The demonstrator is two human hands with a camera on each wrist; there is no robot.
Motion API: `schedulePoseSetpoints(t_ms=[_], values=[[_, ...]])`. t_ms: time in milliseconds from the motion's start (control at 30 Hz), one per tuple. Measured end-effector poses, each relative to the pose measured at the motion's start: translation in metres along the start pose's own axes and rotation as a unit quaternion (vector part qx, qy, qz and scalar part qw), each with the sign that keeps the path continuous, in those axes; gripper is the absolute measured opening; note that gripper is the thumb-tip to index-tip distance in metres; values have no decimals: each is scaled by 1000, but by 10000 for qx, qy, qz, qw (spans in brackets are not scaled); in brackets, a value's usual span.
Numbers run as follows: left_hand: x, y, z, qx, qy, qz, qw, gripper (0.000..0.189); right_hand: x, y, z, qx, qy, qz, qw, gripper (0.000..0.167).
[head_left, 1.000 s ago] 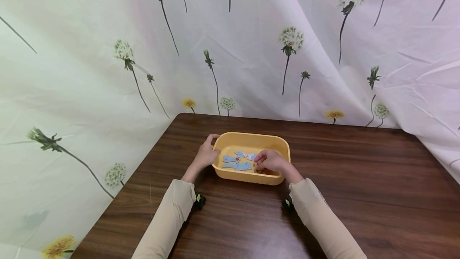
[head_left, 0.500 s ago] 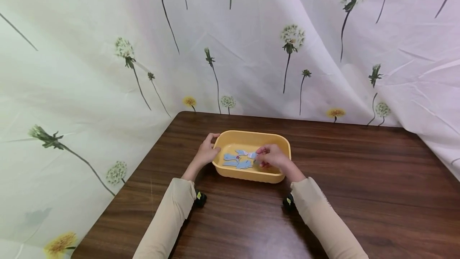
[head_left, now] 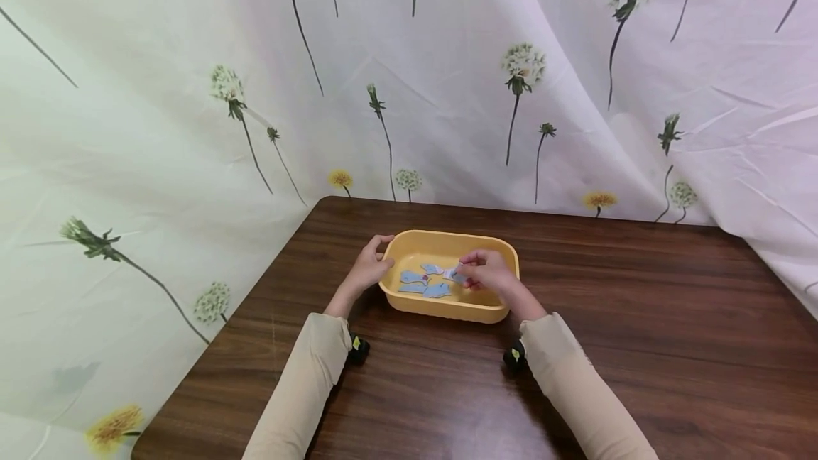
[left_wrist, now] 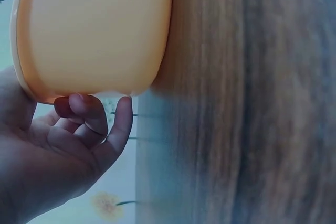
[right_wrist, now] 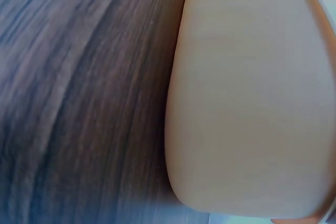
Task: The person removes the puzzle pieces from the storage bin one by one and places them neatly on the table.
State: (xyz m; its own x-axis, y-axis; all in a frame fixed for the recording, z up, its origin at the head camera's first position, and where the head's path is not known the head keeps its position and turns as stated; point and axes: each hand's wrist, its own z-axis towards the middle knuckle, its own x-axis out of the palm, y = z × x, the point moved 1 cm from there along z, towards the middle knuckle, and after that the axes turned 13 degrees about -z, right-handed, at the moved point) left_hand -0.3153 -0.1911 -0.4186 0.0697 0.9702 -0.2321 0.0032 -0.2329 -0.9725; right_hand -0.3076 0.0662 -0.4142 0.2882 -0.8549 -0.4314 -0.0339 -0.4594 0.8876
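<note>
Left fingers (left_wrist: 122, 123) curled against tub (left_wrist: 105, 35)

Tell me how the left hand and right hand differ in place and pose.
The left hand grips the left end of the yellow tray; the right hand reaches inside. The left hand's fingers lie outside the wall, while the right hand's point in toward the blue pieces. Both are bare.

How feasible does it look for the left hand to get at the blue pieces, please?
Probably yes, once the left hand releases the open yellow tub: most blue pieces lie uncovered inside.
</note>
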Motion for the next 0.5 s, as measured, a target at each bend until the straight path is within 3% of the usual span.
schedulePoseSetpoints(t_ms=[500], values=[[2,-1,0,69,-128,72,9999,51,-3,4,-3,163,-290,206,9992,27]])
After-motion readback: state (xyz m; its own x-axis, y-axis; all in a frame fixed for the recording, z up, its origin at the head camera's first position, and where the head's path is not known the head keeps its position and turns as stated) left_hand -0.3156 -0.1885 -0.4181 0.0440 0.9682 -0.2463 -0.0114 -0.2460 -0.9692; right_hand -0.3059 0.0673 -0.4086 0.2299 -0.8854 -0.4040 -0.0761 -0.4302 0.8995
